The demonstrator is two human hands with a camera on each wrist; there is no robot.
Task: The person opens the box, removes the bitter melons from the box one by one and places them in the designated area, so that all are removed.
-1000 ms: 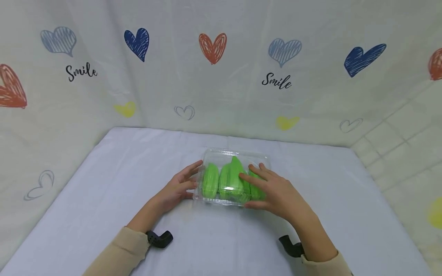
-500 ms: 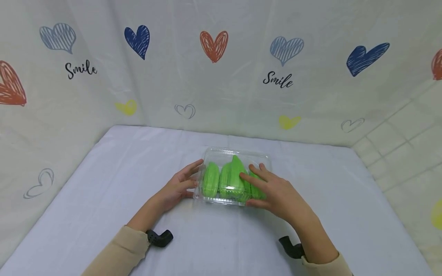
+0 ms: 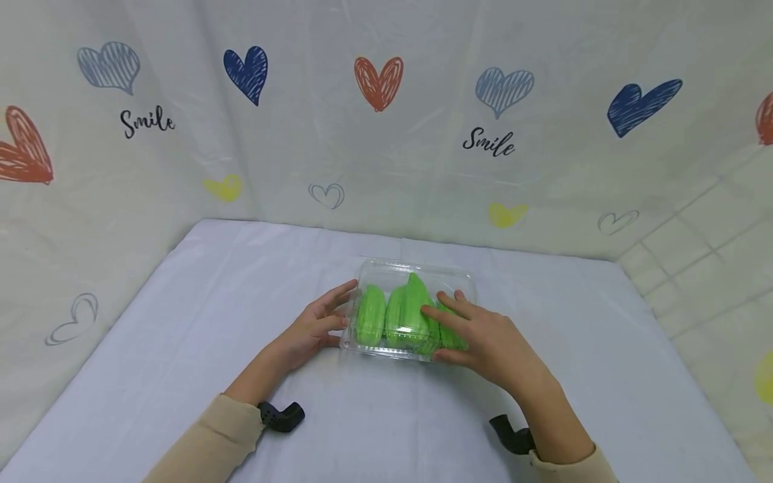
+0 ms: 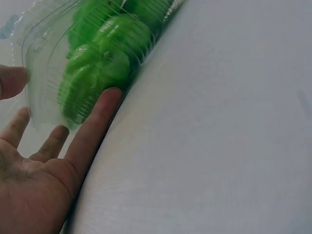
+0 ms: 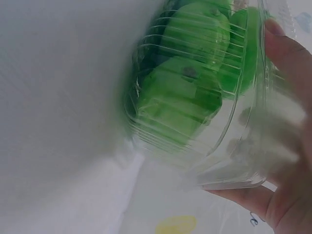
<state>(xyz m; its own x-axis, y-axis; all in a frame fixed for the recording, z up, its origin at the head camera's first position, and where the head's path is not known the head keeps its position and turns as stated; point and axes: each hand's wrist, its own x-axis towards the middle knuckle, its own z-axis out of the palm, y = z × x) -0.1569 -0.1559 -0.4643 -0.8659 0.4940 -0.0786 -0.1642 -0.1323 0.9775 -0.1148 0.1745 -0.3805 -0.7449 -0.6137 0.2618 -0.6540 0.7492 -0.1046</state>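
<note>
A clear plastic clamshell box [image 3: 389, 354] lies on the white cloth in the head view, its lid down. Inside are several long, bright green, ribbed pieces [image 3: 371, 316] that look like fruit or vegetables; one with a pointed tip [image 3: 413, 302] lies above the others. My left hand [image 3: 311, 332] touches the box's left side with outstretched fingers; the left wrist view has a fingertip [image 4: 114, 95] at its lower wall. Over the right part of the box spreads my right hand [image 3: 489, 339], fingers extended across the lid. In the right wrist view a fingertip [image 5: 274, 28] rests at the lid's edge.
The white cloth [image 3: 253, 268] covers the table around the box. Behind it hangs a pale curtain [image 3: 423, 181] printed with hearts and "Smile". Black curved pieces [image 3: 282, 417] are worn at both wrists, below beige sleeves [image 3: 208, 439].
Both hands keep the same place at the box, which stays put on the cloth. Only the head view shifts slightly.
</note>
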